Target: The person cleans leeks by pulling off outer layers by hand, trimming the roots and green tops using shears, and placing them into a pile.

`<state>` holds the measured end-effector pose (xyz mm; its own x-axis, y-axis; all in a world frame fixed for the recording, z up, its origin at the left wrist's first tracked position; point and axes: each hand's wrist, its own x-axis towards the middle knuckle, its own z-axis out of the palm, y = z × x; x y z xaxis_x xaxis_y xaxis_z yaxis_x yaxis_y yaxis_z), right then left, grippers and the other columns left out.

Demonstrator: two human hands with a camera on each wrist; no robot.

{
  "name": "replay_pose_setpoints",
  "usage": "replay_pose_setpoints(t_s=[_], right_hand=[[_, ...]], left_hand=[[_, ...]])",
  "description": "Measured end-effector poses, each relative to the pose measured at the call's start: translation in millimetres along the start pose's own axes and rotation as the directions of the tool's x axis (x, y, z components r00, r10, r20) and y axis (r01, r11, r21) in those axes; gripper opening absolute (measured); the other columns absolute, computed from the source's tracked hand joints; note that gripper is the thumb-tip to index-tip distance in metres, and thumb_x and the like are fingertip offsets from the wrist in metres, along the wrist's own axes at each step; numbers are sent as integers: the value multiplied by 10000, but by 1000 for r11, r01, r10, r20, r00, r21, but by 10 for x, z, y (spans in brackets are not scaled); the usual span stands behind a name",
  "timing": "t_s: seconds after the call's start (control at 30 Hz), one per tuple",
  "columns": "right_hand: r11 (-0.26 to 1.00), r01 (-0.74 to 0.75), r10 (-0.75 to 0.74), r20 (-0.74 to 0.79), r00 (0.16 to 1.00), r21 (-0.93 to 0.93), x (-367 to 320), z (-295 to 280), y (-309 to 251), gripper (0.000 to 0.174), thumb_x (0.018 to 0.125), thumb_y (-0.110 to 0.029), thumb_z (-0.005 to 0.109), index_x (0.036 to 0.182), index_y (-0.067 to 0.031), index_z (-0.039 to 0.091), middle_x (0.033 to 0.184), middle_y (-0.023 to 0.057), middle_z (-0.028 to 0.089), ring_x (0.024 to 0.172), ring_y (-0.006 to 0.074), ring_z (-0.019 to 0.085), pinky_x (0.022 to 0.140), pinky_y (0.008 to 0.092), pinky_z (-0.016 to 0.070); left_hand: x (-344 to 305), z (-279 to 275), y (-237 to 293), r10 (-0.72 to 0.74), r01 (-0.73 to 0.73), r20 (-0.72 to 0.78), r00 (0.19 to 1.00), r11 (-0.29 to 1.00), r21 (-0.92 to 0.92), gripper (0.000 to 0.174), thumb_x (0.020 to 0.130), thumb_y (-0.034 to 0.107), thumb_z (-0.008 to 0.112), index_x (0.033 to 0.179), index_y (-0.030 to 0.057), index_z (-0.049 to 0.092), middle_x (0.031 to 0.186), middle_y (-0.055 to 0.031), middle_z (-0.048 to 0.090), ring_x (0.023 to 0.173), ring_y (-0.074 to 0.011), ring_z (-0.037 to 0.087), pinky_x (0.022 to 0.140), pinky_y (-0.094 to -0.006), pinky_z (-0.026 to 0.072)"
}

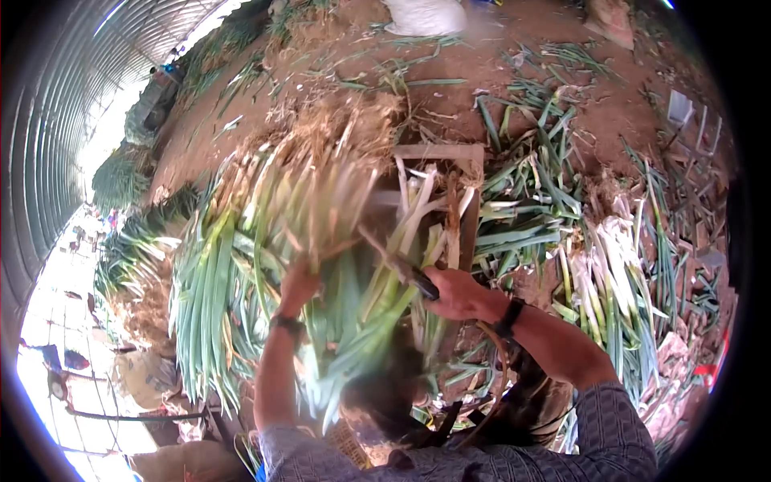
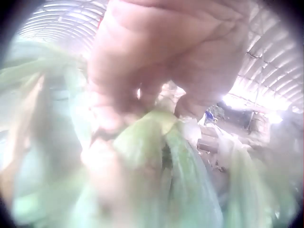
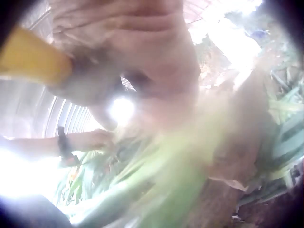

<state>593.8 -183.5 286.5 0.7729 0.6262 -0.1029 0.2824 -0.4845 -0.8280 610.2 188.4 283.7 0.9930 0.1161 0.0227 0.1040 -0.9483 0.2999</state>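
- Head view: from my remote seat, I see the person's left hand [image 1: 299,285] closed around leeks [image 1: 325,213], their pale stalks blurred above the hand and green leaves spreading below it.
- The right hand [image 1: 454,293] grasps a tool [image 1: 424,283] by its dark handle; the thin end slants up and left toward the stalks, but blur keeps me from telling whether it touches them.
- Both wrists wear a black band [image 1: 507,317], and the right arm has a dark patterned sleeve [image 1: 614,426].
- A wooden frame [image 1: 438,151] stands just beyond the right hand, with pale stalks lying against it.
- To the left of the hands I have a thick leek pile [image 1: 201,273]; to the right, another bundle [image 1: 614,273] with white stalks, on a brown floor [image 1: 498,68] strewn with loose leaves.
- A white sack [image 1: 426,16] sits at the far edge, and a ribbed roof [image 1: 48,161] curves up on the left.
- My left wrist feed shows fingers curled onto green leaves.
- My right wrist feed is badly blurred: I make out a yellow piece [image 3: 33,57] beside the hand and green leaves below.
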Motion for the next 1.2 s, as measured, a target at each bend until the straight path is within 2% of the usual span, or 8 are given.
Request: replay_pose_setpoints(t_s=[0.2, 0.3, 0.4, 0.53, 0.7, 0.93, 1.1, 1.2], right_hand=[[966, 176, -142, 182, 973, -188, -32, 525, -120, 422, 773, -275, 690, 1067, -26, 518, 788, 227, 641, 732, 441, 640, 646, 520, 496], [968, 91, -70, 96, 993, -236, 36, 710, -65, 414, 766, -262, 691, 1071, -37, 522, 769, 220, 644, 705, 436, 642, 631, 516, 502], [926, 141, -59, 233, 971, -349, 11, 594, -332, 393, 761, -233, 689, 1067, -47, 528, 774, 215, 648, 713, 437, 641, 637, 515, 501], [978, 108, -112, -9, 994, -176, 173, 710, -176, 269, 765, -102, 628, 999, -1, 542, 768, 235, 638, 720, 441, 641, 659, 513, 503], [990, 96, -105, -96, 990, -101, 368, 654, -96, 357, 761, -197, 690, 1038, -38, 528, 765, 208, 631, 728, 425, 639, 644, 502, 494], [994, 47, -38, 87, 995, -97, 358, 494, -66, 356, 783, -199, 687, 1051, -21, 535, 739, 210, 623, 683, 410, 636, 627, 490, 494], [971, 111, -61, 229, 971, -211, 57, 528, -117, 337, 802, -204, 684, 1050, -20, 548, 711, 198, 615, 657, 398, 634, 613, 486, 493], [951, 209, -111, 379, 919, -229, -116, 574, -231, 348, 793, -195, 673, 1068, -27, 540, 785, 196, 646, 730, 386, 662, 668, 484, 517]], left_hand=[[-425, 640, -1000, 58, -100, -111, 992, 900, -425, 257, 892, 164, 648, 1104, 23, 617, 834, -46, 661, 686, -122, 586, 593, -294, 484], [-503, 455, -648, -9, -1, -11, 1000, 732, -681, 245, 905, 140, 613, 1123, 29, 627, 826, -43, 659, 670, -119, 578, 583, -285, 475], [-364, 643, -719, -54, 37, -46, 997, 947, -320, 231, 901, 139, 605, 1101, 30, 639, 838, -72, 677, 690, -158, 620, 622, -300, 496], [-354, 479, -404, -45, 43, -82, 996, 999, -18, 264, 876, 231, 673, 1065, 47, 663, 849, -103, 697, 753, -189, 672, 712, -328, 519], [-215, 730, -606, -97, 68, -85, 992, 953, -297, 284, 868, 278, 699, 1041, 54, 675, 815, -118, 694, 725, -201, 661, 687, -347, 504], [-751, 734, -528, -1, 4, 10, 1000, 956, -294, 262, 885, 250, 685, 1036, 36, 689, 811, -99, 710, 722, -160, 646, 680, -328, 500], [-967, 742, -556, -31, 52, 41, 999, 668, -742, 214, 975, 184, 562, 1011, 22, 696, 704, 1, 578, 679, -65, 491, 591, -275, 434], [-987, 771, -602, -27, -4, -39, 999, 773, -634, 241, 992, 192, 541, 1030, 8, 692, 732, 11, 604, 692, -63, 511, 593, -265, 439]])
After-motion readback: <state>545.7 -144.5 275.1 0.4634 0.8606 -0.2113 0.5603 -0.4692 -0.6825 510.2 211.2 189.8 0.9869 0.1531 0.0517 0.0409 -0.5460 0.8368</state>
